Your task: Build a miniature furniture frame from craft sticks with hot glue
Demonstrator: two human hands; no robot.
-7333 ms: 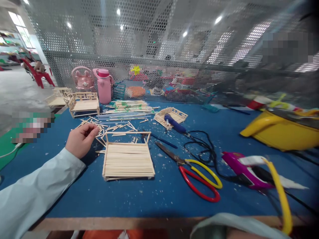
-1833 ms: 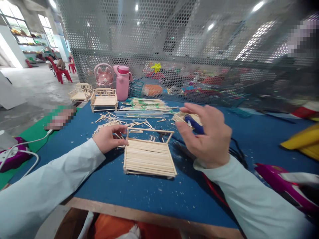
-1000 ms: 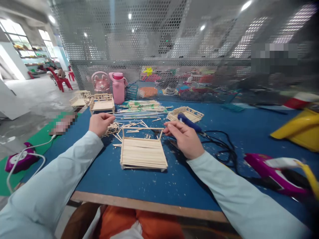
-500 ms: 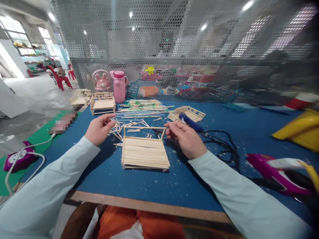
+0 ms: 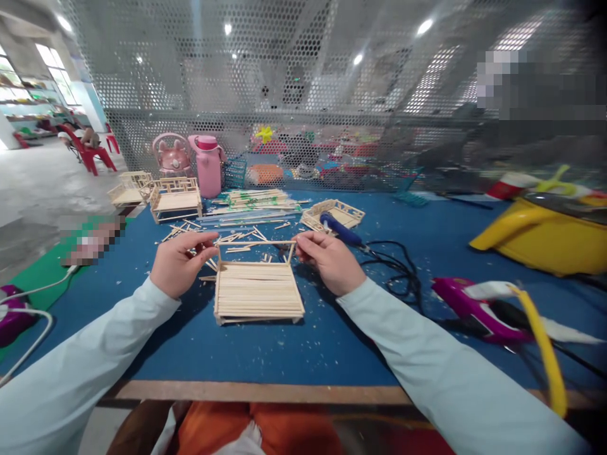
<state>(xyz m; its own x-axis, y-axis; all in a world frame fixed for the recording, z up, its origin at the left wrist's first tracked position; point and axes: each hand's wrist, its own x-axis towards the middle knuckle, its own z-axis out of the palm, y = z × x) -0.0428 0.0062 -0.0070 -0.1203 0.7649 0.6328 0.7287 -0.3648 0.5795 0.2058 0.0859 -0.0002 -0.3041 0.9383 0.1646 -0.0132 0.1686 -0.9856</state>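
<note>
A small bed-like frame of pale wooden sticks [image 5: 258,291] stands on the blue tabletop in front of me. Across its back, two short posts carry a thin wooden stick [image 5: 256,243] as a top rail. My left hand [image 5: 177,262] has thumb and index finger closed around the rail's left end. At the right end, my right hand [image 5: 332,260] pinches the same stick, its fingertips by the right post. Loose short stick pieces [image 5: 237,237] lie behind the frame. A blue glue gun [image 5: 340,229] rests just beyond my right hand.
Another stick frame [image 5: 351,215] lies under the glue gun's tip. Finished-looking stick frames [image 5: 176,199] stand at back left, near a pink bottle [image 5: 207,167]. Bundled sticks [image 5: 260,201] lie behind. Right: a black cord [image 5: 403,272], a purple tool [image 5: 478,313], a yellow container [image 5: 545,237]. A perforated metal screen [image 5: 237,82] rises behind.
My left thumb and index finger have drawn together at the rail's left end. My right hand stays at the right end. The view has turned slightly to the right.
</note>
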